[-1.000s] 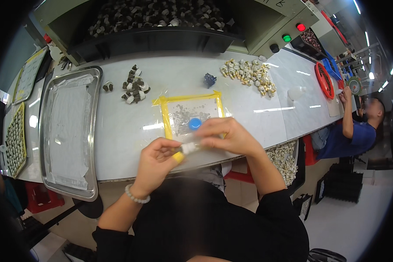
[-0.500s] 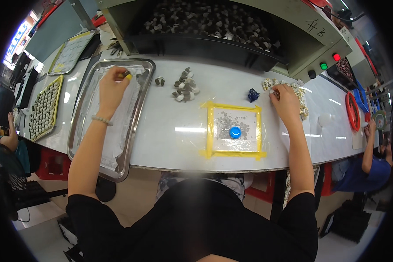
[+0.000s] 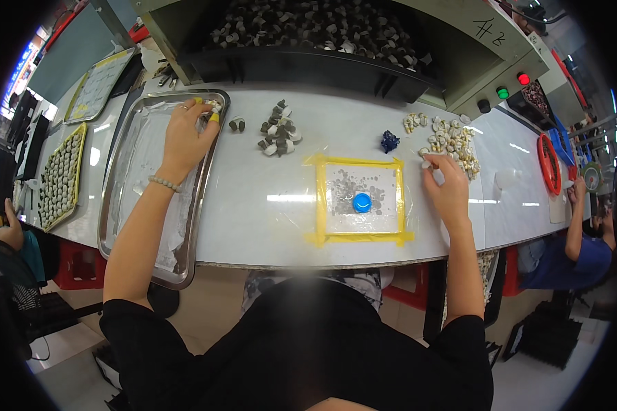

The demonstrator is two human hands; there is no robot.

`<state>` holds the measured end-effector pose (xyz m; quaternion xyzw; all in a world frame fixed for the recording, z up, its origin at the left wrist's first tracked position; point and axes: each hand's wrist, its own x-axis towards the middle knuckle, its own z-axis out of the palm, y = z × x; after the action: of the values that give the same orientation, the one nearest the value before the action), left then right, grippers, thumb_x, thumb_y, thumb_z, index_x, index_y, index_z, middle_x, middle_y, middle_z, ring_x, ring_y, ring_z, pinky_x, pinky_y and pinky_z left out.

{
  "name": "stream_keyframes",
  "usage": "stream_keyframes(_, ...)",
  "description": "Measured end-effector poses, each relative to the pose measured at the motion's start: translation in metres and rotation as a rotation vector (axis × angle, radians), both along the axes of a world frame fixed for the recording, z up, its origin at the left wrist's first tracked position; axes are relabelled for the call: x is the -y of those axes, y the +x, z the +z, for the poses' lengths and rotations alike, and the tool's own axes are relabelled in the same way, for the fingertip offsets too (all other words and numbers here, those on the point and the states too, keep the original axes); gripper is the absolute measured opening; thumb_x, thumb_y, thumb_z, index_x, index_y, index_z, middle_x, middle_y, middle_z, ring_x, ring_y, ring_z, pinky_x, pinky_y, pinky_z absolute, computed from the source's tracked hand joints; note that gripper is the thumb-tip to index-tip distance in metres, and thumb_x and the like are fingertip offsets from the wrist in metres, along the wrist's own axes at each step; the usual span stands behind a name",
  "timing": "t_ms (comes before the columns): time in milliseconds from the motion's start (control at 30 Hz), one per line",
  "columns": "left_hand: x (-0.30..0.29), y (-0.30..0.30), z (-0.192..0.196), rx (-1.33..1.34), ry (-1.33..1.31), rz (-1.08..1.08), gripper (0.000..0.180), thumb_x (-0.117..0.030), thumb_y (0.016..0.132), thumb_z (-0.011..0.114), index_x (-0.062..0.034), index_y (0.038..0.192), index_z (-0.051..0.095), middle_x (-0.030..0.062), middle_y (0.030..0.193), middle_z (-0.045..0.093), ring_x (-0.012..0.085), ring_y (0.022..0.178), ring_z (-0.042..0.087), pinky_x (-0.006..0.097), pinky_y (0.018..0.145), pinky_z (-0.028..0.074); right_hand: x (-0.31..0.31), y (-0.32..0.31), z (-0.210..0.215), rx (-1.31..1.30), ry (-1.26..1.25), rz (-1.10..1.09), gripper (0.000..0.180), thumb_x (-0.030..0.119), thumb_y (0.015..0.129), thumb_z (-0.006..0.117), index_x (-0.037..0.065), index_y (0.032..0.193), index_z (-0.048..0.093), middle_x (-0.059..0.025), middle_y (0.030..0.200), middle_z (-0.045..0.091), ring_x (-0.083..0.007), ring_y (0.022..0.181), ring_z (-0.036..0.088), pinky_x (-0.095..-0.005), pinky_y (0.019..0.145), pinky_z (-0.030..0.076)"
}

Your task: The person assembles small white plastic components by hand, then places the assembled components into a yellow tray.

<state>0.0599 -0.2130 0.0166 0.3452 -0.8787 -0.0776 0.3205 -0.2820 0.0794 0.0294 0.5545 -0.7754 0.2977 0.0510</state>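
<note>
My left hand (image 3: 187, 133), with yellow wraps on its fingertips, is closed at the far right corner of a metal tray (image 3: 103, 205) lined with white sheets. Between its thumb and fingers shows a small whitish piece (image 3: 214, 107), partly hidden. My right hand (image 3: 448, 188) pinches a small round white piece (image 3: 426, 164) at the near edge of a pile of cream-and-gold pieces (image 3: 452, 140). Left of that pile lies a dark blue lump (image 3: 389, 141). A blue round cap (image 3: 361, 203) sits on a spotted white square framed with yellow tape (image 3: 320, 198).
Grey-and-white pieces (image 3: 279, 130) are heaped mid-table, with a small pair (image 3: 237, 124) beside the tray. A black bin (image 3: 308, 68) of similar pieces stands behind. At left is a yellow-rimmed tray (image 3: 63, 178) of pieces in rows. Co-workers sit at both sides, one in blue (image 3: 583, 253).
My left hand has moved to the tray's far right corner. My right hand has drawn back slightly toward me from the cream-and-gold pile, a white piece showing at its fingertips. The view has shifted slightly.
</note>
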Motion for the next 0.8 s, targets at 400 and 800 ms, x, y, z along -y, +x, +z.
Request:
stream_keyframes(400,-0.024,-0.035,0.018,0.405,-0.185,-0.244,0.027,-0.001,0.066,0.060,-0.0029,0.093,0.061,0.0088,0.089,0.058,0.0251,0.091,0.052,0.036,0.081,0.041,-0.016,0.029,0.014,0.072,0.186,0.205,0.018,0.002,0.075,0.064,-0.001,0.093,0.065,-0.0102,0.090,0.062,-0.0240,0.080,0.061,-0.0296,0.069,0.049)
stream_keyframes(800,-0.170,-0.015,0.033,-0.626,1.601,-0.302,0.024,0.001,0.087,0.054,0.0047,0.111,0.057,0.0118,0.094,0.062,0.0175,0.080,0.063,0.028,0.074,0.053,0.011,0.071,0.026,0.013,0.106,0.529,0.017,0.003,0.072,0.068,0.002,0.090,0.066,-0.0087,0.084,0.060,-0.0244,0.076,0.058,-0.0326,0.067,0.049)
